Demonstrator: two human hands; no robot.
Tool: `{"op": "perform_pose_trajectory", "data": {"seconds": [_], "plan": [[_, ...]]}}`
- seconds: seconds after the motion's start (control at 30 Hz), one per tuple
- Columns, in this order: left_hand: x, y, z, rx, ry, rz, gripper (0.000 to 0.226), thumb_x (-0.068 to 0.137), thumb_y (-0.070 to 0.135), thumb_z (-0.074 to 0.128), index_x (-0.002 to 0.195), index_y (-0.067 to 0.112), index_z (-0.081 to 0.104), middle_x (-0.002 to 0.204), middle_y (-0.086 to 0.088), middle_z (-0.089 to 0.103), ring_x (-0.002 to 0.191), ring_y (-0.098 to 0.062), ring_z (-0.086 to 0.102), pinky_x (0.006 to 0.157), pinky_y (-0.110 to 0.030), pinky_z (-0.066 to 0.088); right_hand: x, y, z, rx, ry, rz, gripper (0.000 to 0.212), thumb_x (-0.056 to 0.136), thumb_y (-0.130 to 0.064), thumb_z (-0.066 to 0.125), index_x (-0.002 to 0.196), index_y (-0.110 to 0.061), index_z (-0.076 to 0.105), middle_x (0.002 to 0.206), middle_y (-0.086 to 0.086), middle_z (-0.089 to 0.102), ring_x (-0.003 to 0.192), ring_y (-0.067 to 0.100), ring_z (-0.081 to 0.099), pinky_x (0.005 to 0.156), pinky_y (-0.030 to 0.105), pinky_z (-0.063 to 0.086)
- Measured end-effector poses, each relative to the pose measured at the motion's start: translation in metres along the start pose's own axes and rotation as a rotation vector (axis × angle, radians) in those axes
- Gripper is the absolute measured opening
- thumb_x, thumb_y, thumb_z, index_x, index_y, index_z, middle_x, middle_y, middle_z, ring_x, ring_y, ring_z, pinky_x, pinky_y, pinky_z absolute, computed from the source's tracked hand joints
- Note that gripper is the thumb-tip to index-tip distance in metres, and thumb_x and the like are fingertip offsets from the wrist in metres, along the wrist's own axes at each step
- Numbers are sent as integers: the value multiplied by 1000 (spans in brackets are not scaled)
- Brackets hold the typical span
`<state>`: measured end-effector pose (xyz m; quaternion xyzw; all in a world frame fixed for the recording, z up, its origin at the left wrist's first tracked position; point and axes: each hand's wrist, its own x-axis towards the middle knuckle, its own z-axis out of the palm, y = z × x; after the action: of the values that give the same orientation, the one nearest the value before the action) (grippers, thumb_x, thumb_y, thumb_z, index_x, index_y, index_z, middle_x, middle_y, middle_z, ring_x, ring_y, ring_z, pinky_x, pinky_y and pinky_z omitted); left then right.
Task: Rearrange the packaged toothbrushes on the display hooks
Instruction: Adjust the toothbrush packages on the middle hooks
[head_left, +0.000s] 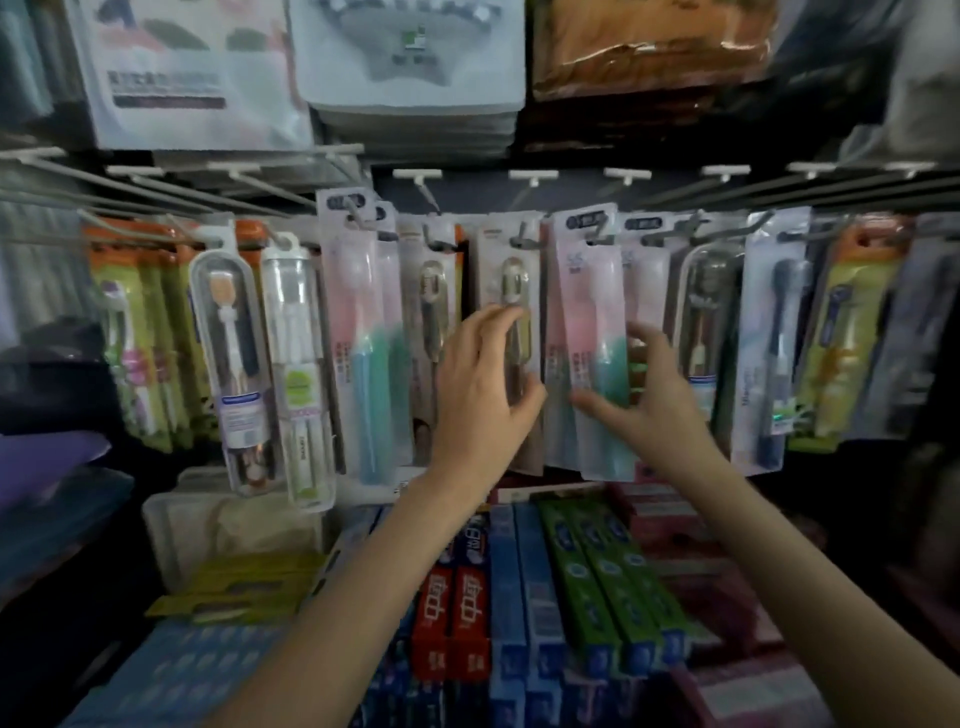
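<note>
A row of packaged toothbrushes hangs from metal display hooks (524, 236) across the middle of the view. Each pack is a clear blister on a card with one brush inside. On the left hang two hard transparent cases (236, 364), each with a white brush in it. Below the row, toothpaste boxes (587, 571) in red, blue and green lie flat, packed close side by side, and a pale plastic bin (208, 519) stands to their left.

The packs hang very close, edges overlapping, so little free room is between them. The open space is in front of the row, above the boxes.

The left hand (480, 382) is raised before a beige pack (506, 270); its grip is spread, fingertips touching the blister, the thumb near the pack's right edge. The right hand (644, 395) is at the pink and green pack (592, 332) next to it: the thumb lies over its front and the fingers reach behind its right edge, so the grip pinches this pack, which hangs on its hook.
</note>
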<state>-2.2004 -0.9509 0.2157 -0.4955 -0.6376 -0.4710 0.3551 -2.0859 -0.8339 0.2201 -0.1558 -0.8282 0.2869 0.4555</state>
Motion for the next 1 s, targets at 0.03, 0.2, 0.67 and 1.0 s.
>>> {"op": "perform_pose_trajectory", "data": {"seconds": [0.03,0.2,0.67,1.0], "plan": [[-1,0,5,7,8,-21,53,81,29,49,131,13,45,133,-9,41,127,-19,35,107,-30,27,0,1,6,2,-43,-8,75,76,-25,74,137,-13,31,128,3,49,116,17,49,95,33,45],[-3,-1,15,42,28,-95,60,80,16,67,134,16,42,137,-12,32,129,-19,30,107,-26,19,-2,13,3,122,-41,-22,63,81,-12,69,134,-14,34,112,-7,53,101,9,55,91,24,48],[-12,26,24,52,170,-62,43,83,16,61,124,10,51,126,-13,42,115,-2,29,101,-10,21,-19,35,-22,-70,-202,-145,49,83,-17,68,126,-13,45,101,-5,54,83,5,54,69,8,44],[-3,33,40,232,19,42,38,80,13,65,118,16,59,131,-14,46,123,-28,33,98,-44,32,-13,54,-37,-399,252,-166,44,87,0,57,127,8,42,129,24,42,117,37,44,96,35,38]]}}
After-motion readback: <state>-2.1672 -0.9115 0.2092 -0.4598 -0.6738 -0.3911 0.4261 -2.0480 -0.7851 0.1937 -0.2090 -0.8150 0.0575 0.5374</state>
